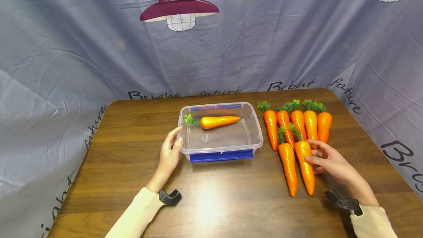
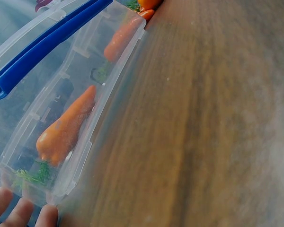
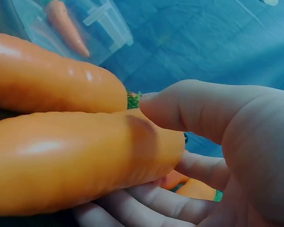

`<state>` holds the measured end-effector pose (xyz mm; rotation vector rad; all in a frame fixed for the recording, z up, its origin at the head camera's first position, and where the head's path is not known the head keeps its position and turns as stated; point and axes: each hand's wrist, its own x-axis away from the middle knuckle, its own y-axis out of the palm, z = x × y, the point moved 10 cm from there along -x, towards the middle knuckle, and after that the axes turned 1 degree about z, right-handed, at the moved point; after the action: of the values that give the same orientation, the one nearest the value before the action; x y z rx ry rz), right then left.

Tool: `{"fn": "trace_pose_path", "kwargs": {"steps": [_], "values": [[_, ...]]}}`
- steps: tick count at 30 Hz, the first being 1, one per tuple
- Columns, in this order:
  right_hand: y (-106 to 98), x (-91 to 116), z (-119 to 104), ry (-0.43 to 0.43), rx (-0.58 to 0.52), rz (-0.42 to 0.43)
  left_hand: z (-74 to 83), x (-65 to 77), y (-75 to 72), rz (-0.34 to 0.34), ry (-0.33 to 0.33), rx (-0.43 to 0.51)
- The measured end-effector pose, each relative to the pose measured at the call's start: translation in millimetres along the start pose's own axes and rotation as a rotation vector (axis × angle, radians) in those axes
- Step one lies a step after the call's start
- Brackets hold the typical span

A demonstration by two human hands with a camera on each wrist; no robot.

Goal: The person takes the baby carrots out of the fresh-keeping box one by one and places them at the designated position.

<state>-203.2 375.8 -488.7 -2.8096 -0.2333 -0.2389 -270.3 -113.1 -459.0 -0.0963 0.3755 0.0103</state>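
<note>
A clear plastic box (image 1: 228, 146) with blue clips stands on the table, without a lid over it. One carrot (image 1: 218, 122) with green tops lies inside, its tip pointing right. My left hand (image 1: 170, 150) rests against the box's left end; its fingertips (image 2: 20, 212) touch the outside of the wall in the left wrist view. At the right, my right hand (image 1: 330, 159) holds a carrot (image 1: 304, 164), thumb on its upper side and fingers along its far side and underneath. Another carrot (image 1: 288, 168) lies just left of it, seen beside it in the right wrist view.
Behind the held carrot, several more carrots (image 1: 297, 122) lie in a row with their green tops toward the back. The wooden table (image 1: 138, 127) ends at a grey curtain (image 1: 231, 54) printed with lamps and lettering.
</note>
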Motion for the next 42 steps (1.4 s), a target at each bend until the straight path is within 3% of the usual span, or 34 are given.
{"fn": "trace_pose_path", "kwargs": {"steps": [13,21,29,36,42], "values": [[-7,3,-1,0.003,-0.043,0.018,1.3,0.6,-2.8,0.001,-0.002,-0.004],[-26,6,-4,0.036,0.037,0.12,0.6,0.6,-0.8,-0.01,-0.002,-0.016],[-29,-5,-37,-0.01,0.099,0.132,1.0,0.0,-0.3,-0.013,0.004,-0.027],[-16,-29,-77,-0.058,0.161,0.083,0.8,0.4,-0.8,-0.01,0.002,-0.02],[0,-53,-101,-0.037,0.231,0.035,0.0,0.8,-0.6,-0.012,0.001,-0.022]]}}
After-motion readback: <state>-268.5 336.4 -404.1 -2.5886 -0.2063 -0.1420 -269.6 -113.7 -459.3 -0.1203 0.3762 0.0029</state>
